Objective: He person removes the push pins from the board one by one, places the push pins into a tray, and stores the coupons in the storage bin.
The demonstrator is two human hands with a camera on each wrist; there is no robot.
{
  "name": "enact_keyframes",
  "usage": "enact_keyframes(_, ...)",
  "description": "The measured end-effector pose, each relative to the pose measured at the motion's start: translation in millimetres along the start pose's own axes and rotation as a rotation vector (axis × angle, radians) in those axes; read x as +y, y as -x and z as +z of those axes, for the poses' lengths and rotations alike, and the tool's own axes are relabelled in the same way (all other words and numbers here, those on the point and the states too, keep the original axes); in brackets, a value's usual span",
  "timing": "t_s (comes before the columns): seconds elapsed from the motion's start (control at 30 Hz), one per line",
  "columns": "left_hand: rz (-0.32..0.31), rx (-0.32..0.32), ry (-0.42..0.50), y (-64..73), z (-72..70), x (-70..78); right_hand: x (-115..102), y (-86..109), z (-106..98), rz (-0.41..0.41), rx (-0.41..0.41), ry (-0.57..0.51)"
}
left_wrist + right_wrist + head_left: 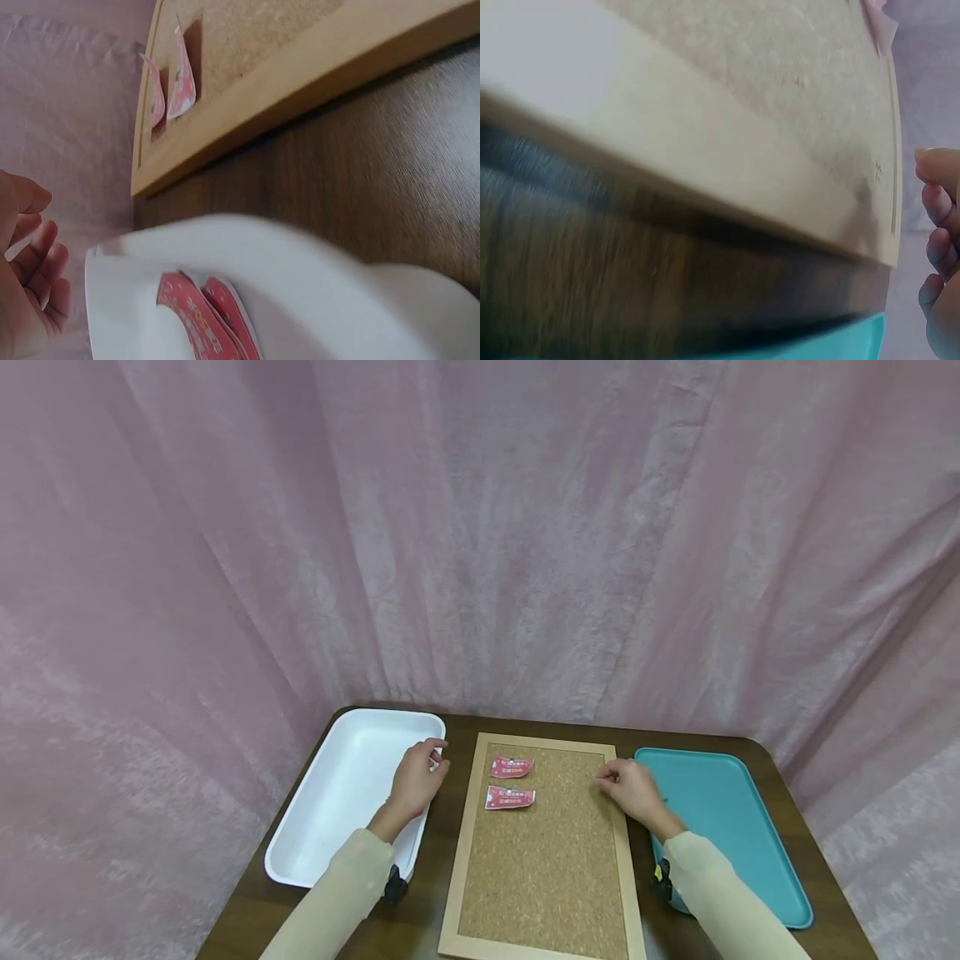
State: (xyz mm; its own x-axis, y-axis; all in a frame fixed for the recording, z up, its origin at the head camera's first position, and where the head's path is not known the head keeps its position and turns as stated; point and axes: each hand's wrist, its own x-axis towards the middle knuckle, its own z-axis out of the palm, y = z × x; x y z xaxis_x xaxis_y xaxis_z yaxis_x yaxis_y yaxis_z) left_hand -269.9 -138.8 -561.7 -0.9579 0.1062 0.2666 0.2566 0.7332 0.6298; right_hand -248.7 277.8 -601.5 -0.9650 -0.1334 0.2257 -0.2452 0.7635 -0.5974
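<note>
Two pink-red printed paper slips point(512, 767) sit one above the other at the upper left of the cork board point(551, 868), their edges curling up. A small pale dot marks the top middle of each. My left hand point(417, 777) hovers over the right edge of the white tray point(352, 793), fingers loosely bent and nothing between them. More red slips point(199, 319) lie inside that tray in the left wrist view. Above the board's right border is my right hand point(632, 789), with thumb and index tips close together; I cannot tell whether they pinch something small.
To the right of the board lies a turquoise tray point(720, 827), partly under the right forearm. Everything stands on a dark wooden table point(442, 852). A pink curtain point(480, 543) hangs right behind the table's back edge.
</note>
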Motion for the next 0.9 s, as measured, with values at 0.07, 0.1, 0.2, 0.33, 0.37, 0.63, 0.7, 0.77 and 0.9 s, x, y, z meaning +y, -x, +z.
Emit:
enact_keyframes(0.07,0.006,-0.004,0.016,-0.3,1.1,4.7,-5,-2.0,2,0.003,-0.01,-0.008)
enact_keyframes(0.1,0.011,-0.005,0.023,-0.7,2.1,6.7,-7,-3.0,3,0.003,-0.016,-0.016)
enact_keyframes(0.2,0.023,-0.011,0.028,-1.8,5.4,12.9,-15,-6.3,7,-0.01,-0.033,-0.035)
enact_keyframes(0.33,0.029,-0.03,0.024,-3.8,10.4,20.1,-24,-10.3,13,-0.032,-0.049,-0.06)
enact_keyframes(0.37,0.026,-0.037,0.023,-4.4,11.6,21.8,-25,-10.9,15,-0.029,-0.047,-0.06)
enact_keyframes(0.63,0.035,-0.067,0.046,-3.2,20.5,33.4,-36,-12.5,28,-0.013,-0.025,-0.075)
enact_keyframes(0.7,0.029,-0.089,0.06,-1.7,22.7,35.4,-39,-12.4,30,-0.009,-0.033,-0.102)
enact_keyframes(0.77,0.021,-0.115,0.064,0.1,24.8,36.8,-42,-12.3,33,0.001,-0.048,-0.125)
enact_keyframes(0.9,0.016,-0.139,0.063,3.1,29.8,37.8,-46,-12.5,42,0.014,-0.073,-0.148)
